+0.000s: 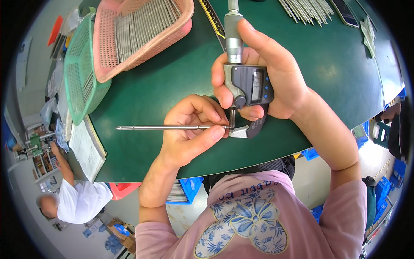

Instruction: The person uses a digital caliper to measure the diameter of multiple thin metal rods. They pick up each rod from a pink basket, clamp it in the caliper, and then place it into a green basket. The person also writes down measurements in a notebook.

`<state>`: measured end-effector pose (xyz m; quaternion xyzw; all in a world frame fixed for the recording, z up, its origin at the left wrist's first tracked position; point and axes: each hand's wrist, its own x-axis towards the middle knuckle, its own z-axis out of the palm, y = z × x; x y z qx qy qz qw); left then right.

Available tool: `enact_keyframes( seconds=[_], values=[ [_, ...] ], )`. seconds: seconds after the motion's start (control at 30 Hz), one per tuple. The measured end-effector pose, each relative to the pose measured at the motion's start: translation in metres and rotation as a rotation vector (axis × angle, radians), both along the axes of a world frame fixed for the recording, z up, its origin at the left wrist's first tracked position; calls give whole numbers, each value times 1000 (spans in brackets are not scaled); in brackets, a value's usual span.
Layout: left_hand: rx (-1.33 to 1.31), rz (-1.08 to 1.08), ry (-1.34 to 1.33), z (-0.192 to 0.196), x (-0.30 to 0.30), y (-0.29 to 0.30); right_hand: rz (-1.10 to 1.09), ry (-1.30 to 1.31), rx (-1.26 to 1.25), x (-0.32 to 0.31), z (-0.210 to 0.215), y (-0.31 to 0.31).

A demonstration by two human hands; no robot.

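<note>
My right hand is closed round a digital micrometer, a grey and black tool with a small screen and a knurled thimble pointing away from me. Its frame curves round at the near end. Between my left thumb and fingers I pinch a thin metal rod, which lies level and reaches out to the left. The rod's right end sits at the micrometer's jaw, by the spindle. My left hand is closed on the rod close to that end. Whether both jaw faces touch the rod is too small to tell.
On the green table, a pink basket holds many metal rods, beside a green basket. More rods and a phone lie at the far right. A black-yellow ruler lies beyond my hands. Another person works at left.
</note>
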<state>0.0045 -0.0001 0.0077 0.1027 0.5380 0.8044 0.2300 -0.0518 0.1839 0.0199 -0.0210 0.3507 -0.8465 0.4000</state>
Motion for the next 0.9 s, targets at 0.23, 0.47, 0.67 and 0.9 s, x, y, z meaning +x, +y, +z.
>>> enact_keyframes(
  seconds=[0.23, 0.47, 0.67, 0.9],
  values=[
    [-74, 89, -26, 0, -1, -11, -15, -63, -63, 1, 8, 0],
    [-485, -179, 63, 10, -3, -16, 120, 239, -310, -1, 12, 4],
    [-699, -244, 127, 25, -4, -18, 114, 266, -400, 0, 3, 11],
    [-39, 186, 130, 25, -21, -56, 29, 147, -348, 1, -3, 7]
  ],
)
